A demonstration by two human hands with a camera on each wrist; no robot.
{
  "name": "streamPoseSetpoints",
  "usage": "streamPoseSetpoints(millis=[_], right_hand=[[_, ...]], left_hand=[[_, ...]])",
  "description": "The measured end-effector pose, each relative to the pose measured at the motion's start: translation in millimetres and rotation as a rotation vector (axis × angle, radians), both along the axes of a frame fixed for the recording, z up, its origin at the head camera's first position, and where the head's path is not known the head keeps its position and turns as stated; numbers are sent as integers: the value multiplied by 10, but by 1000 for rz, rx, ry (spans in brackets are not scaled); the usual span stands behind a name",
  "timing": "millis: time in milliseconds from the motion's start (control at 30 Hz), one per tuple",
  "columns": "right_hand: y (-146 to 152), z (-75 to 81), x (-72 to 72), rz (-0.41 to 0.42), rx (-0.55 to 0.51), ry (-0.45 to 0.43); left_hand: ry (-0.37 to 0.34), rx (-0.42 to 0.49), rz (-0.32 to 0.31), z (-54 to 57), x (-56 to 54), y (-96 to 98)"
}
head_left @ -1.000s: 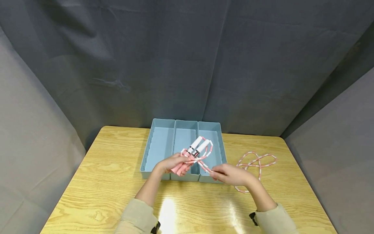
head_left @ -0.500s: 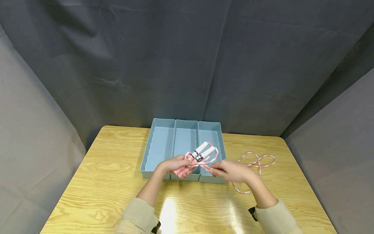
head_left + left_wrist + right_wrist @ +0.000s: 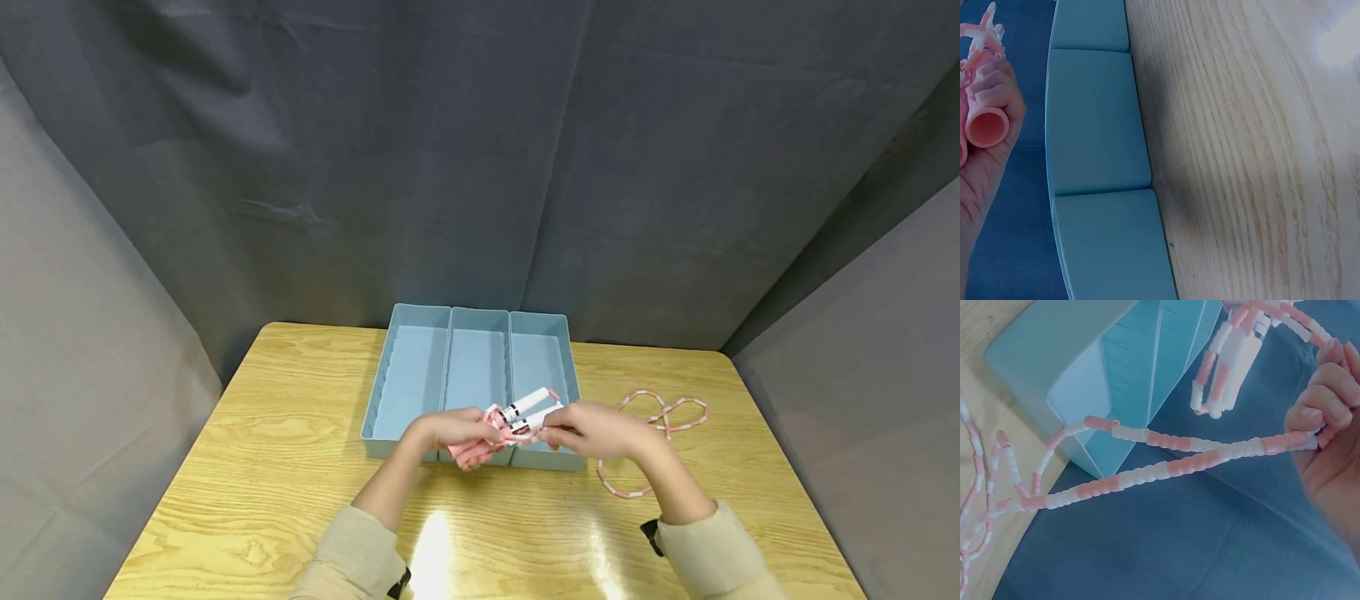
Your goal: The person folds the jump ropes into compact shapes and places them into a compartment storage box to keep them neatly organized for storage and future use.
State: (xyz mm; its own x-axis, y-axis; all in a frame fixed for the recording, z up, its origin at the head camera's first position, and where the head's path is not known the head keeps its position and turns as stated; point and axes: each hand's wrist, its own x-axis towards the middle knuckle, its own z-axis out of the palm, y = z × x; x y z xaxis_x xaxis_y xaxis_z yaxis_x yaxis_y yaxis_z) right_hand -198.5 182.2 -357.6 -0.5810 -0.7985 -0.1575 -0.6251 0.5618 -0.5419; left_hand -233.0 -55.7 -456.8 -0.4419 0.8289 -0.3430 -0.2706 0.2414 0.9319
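Gripping hands (image 3: 456, 429) (image 3: 592, 429), partly hidden handles (image 3: 527, 403)

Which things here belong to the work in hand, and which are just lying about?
Part of the work:
two handles, gripped by the left hand;
beaded rope, held by the right hand, including its trailing loops.

Just around it:
blue bins, not gripped, possibly needed later;
table;
dark curtain.

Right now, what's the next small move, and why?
Probably wind the pink-and-white beaded rope around the two pink-and-white tubular handles: left hand grips them, right hand holds rope, and slack lies on the wood-grain table.
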Motion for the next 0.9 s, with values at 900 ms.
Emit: streamPoseSetpoints(millis=[900], right_hand=[[-141, 73, -101, 128, 2, -69]], left_hand=[[-139, -106, -270, 46, 64, 151]])
